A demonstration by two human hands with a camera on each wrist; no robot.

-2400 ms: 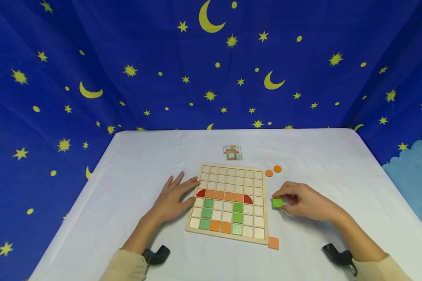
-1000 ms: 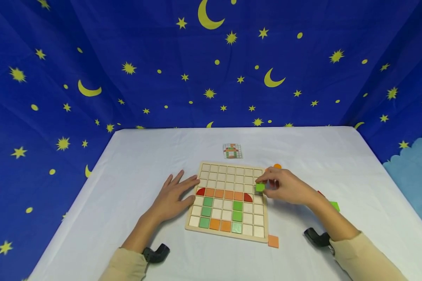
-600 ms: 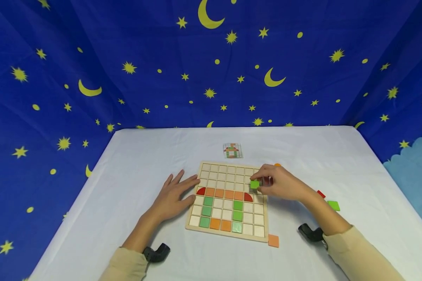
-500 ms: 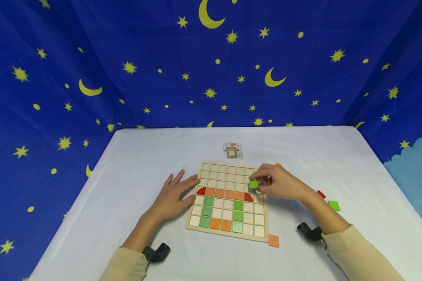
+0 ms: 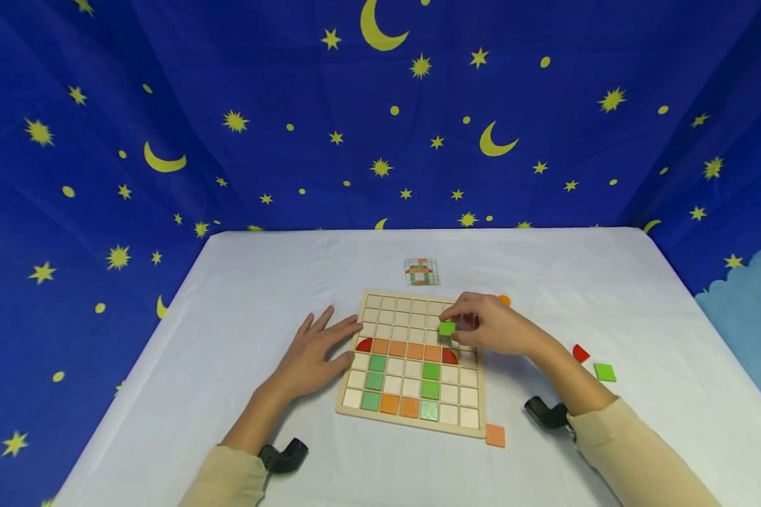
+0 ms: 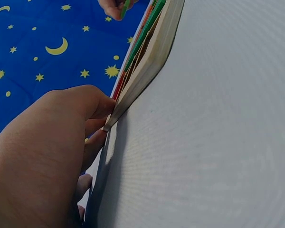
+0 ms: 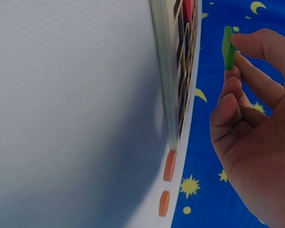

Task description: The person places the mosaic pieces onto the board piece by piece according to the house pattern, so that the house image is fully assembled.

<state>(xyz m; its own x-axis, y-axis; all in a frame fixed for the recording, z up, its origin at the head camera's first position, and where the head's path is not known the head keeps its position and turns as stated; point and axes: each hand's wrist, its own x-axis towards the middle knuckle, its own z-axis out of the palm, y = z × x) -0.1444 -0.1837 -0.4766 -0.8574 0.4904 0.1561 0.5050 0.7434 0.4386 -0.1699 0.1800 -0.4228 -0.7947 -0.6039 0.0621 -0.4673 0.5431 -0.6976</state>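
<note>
A wooden grid board (image 5: 411, 422) lies on the white table, with red, orange and green tiles set in its nearer rows. My left hand (image 5: 312, 355) rests at the board's left edge with fingers spread; in the left wrist view, the thumb and a finger touch the rim. Over the right part of the board, my right hand (image 5: 497, 325) pinches a light green square tile (image 5: 447, 329) between thumb and fingertips. In the right wrist view that green tile (image 7: 228, 47) is held on edge, clear of the board. The hand hides the board's far right corner.
Behind the board lies a small pattern card (image 5: 421, 272). To the right are a red quarter-circle tile (image 5: 580, 353) and a green square tile (image 5: 605, 372). An orange square tile (image 5: 495, 435) sits by the near right corner, an orange disc (image 5: 504, 300) by the far one.
My right hand has carried the green tile from the table right of the board leftward over the grid. The left hand stays at the board's edge.
</note>
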